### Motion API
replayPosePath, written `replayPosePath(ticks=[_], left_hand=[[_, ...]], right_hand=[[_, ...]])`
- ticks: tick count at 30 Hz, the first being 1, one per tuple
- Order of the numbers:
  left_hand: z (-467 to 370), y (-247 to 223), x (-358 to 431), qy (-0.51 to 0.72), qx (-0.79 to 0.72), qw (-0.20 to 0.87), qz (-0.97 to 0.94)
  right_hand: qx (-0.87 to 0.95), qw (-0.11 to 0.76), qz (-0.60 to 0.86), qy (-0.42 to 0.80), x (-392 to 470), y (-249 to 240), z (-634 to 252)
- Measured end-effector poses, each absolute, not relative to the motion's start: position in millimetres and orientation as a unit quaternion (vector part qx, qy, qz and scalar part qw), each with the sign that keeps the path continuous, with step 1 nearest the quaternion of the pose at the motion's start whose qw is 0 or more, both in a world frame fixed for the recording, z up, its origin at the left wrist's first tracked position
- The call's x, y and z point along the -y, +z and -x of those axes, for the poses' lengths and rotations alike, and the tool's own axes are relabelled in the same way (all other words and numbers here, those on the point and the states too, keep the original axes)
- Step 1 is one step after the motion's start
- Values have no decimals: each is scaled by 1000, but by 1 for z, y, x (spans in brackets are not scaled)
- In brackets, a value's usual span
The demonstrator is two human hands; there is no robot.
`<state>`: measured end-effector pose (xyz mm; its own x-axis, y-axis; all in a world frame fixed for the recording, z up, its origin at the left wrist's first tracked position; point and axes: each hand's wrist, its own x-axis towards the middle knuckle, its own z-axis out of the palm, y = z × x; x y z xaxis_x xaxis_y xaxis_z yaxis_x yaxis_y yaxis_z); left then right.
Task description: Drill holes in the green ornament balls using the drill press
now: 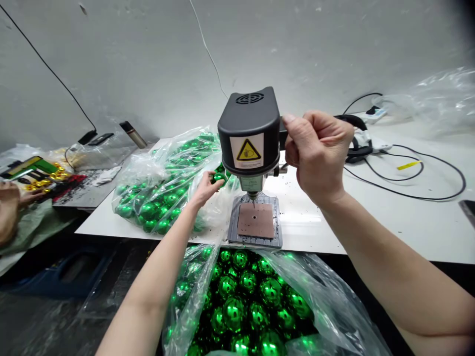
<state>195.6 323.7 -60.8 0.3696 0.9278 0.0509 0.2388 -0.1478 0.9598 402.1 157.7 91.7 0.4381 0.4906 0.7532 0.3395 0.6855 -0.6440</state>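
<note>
My right hand [317, 151] is closed in a fist round the lever at the right side of a small black bench drill press [249, 131]. Between the fingers of my left hand [206, 189] is a shiny green bauble [218, 177], beside the drill head and over the mouth of a clear plastic bag [139, 173] full of similar baubles. Under the drill bit, a brown square plate [248, 226] with a hole in it lies on the grey drill base [277, 236], with dark shavings about. In front, below the table edge, a second open bag holds many green baubles [234, 312].
Black headphones [354, 138] and a looped black cable [451, 195] lie on the white table [315, 232] to the right. Clear plastic sheeting [441, 106] is behind them. At far left, another person's hand [9, 207] is near gold pieces [48, 180]; a flask [132, 133] stands tilted.
</note>
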Motion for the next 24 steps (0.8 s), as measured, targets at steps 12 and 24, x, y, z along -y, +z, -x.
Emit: replayPosePath(ticks=[12,24], left_hand=[[-176,-36,-206,376,-356,761,-390],[-209,-85,-194,383,-406,683,-471]], right_hand=[[533,754,382,28,-164,91,-404],[554,725,410,-7,-166,88,-405]])
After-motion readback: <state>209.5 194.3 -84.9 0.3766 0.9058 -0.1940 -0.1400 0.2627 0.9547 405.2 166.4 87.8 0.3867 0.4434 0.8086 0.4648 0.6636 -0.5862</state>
